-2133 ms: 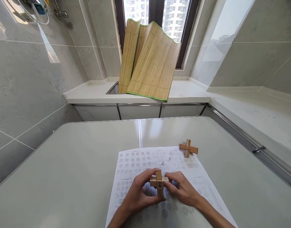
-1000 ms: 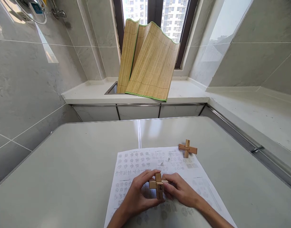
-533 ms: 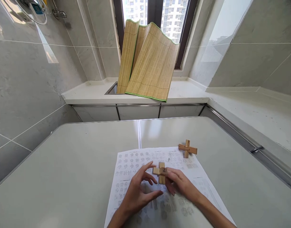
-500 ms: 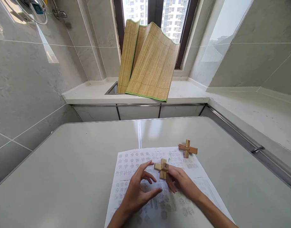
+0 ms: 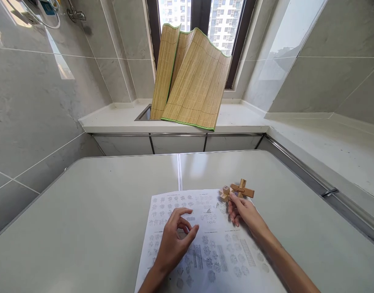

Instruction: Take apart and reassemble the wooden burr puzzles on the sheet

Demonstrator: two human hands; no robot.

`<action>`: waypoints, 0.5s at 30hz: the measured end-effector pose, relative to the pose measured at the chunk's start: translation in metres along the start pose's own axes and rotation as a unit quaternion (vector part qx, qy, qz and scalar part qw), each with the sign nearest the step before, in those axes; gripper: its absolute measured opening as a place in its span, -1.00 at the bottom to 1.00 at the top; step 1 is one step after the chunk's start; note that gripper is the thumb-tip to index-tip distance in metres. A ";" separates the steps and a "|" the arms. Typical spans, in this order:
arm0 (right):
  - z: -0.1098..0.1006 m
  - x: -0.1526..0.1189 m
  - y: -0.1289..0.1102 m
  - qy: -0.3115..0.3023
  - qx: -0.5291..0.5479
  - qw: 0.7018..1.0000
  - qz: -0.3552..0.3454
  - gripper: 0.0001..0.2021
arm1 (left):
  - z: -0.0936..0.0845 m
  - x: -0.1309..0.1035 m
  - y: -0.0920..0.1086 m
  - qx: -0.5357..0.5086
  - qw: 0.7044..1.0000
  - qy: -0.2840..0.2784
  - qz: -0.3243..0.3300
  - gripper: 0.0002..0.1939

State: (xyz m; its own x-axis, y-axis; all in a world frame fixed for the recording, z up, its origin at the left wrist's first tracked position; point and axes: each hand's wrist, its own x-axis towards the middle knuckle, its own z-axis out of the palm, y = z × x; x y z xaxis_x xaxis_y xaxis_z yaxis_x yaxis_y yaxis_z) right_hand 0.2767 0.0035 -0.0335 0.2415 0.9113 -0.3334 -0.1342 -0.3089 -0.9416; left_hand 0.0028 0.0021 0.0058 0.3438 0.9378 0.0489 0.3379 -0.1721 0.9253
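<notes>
My right hand (image 5: 242, 209) has its fingertips closed on a light wooden cross-shaped puzzle (image 5: 224, 194) at the sheet's upper right corner. Right beside it is a darker wooden cross puzzle (image 5: 247, 191); whether the two touch is unclear. Over the middle of the printed paper sheet (image 5: 199, 203), my left hand (image 5: 177, 238) is held with fingers curved and thumb apart, nothing between them. Rows of small diagrams and figures cover the sheet.
The sheet lies on a pale glossy table (image 5: 113, 211). Beyond the table, a folded bamboo mat (image 5: 196, 81) leans on the window ledge (image 5: 119, 118). Tiled walls stand at both sides, and a metal rail (image 5: 297, 162) runs along the right.
My right hand has carried the light wooden puzzle away from my left hand, up and right, beside the darker one. My left hand has moved slightly left, its fingers more curled.
</notes>
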 end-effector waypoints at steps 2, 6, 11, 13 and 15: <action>0.002 0.002 0.001 0.002 -0.002 1.000 0.001 -0.41 | 0.000 0.000 0.001 -0.003 1.000 -0.002 0.001 -0.70; 0.006 0.002 0.001 -0.001 -0.017 1.000 -0.022 -0.40 | 0.001 0.000 0.002 -0.006 1.000 -0.008 -0.007 -0.73; 0.008 -0.002 0.004 -0.005 -0.039 0.998 -0.049 -0.42 | 0.001 0.001 0.001 -0.004 1.000 -0.010 -0.017 -0.74; 0.010 -0.007 0.005 -0.020 -0.061 0.996 -0.064 -0.45 | 0.001 0.001 0.001 -0.006 1.000 -0.012 -0.023 -0.75; 0.013 -0.013 0.005 -0.042 -0.096 0.991 -0.086 -0.47 | 0.002 0.001 0.001 -0.007 1.000 -0.012 -0.028 -0.73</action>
State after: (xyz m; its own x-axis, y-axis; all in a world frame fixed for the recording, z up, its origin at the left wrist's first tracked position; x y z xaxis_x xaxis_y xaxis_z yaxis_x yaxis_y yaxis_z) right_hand 0.2600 -0.0059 -0.0337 0.1627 0.9719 -0.1701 0.0891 -0.1861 -0.9785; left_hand 0.0050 0.0028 0.0061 0.3462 0.9381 -0.0123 0.3454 -0.1153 0.9313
